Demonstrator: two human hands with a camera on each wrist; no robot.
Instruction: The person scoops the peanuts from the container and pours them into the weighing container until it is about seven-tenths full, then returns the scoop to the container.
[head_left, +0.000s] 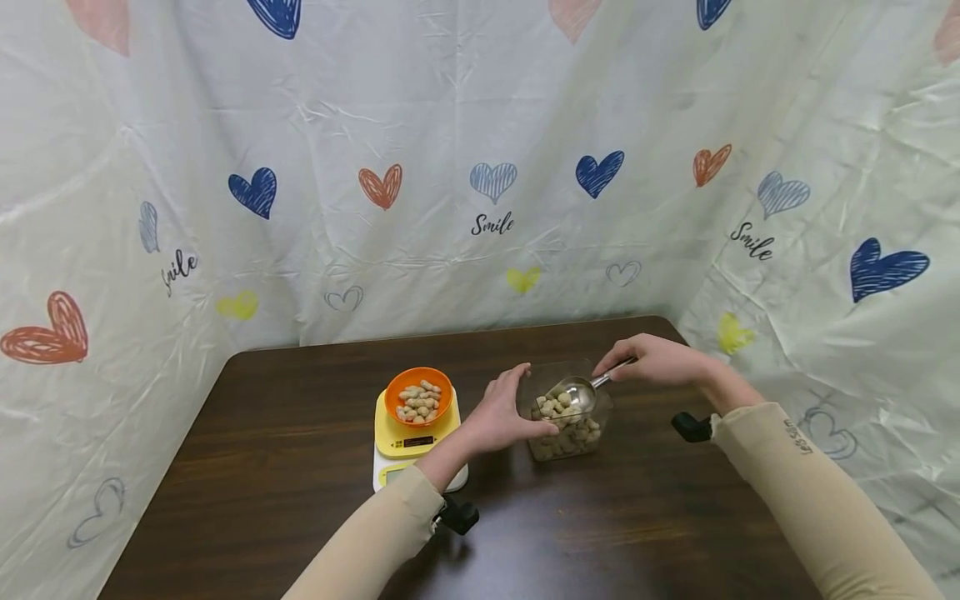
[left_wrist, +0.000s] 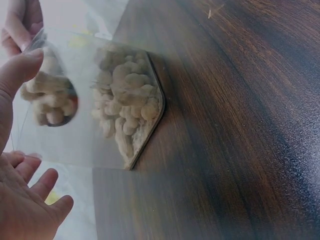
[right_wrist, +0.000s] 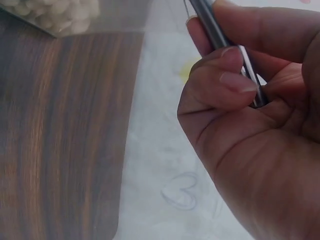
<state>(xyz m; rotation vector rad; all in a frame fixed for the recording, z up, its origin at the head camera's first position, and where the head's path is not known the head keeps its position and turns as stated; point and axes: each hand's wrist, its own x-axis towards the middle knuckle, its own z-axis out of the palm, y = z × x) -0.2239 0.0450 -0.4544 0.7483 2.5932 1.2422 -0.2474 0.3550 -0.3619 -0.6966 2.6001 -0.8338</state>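
My left hand (head_left: 497,418) grips the rim of a clear plastic container (left_wrist: 107,150), the thumb on one side and the fingers spread along another. Unshelled peanuts (left_wrist: 127,95) fill its lower part. With my right hand (head_left: 663,360) I hold the handle of a metal scoop (head_left: 582,395), fingers curled round it in the right wrist view. The scoop's bowl sits tilted within the container's mouth and carries several peanuts, seen through the clear wall in the left wrist view.
Left of the container, an orange bowl (head_left: 393,390) with peanuts stands on a yellow and white kitchen scale (head_left: 384,438); my left forearm partly covers the scale's front. The dark wooden table (head_left: 300,467) meets a heart-printed curtain (head_left: 427,283) behind and at both sides.
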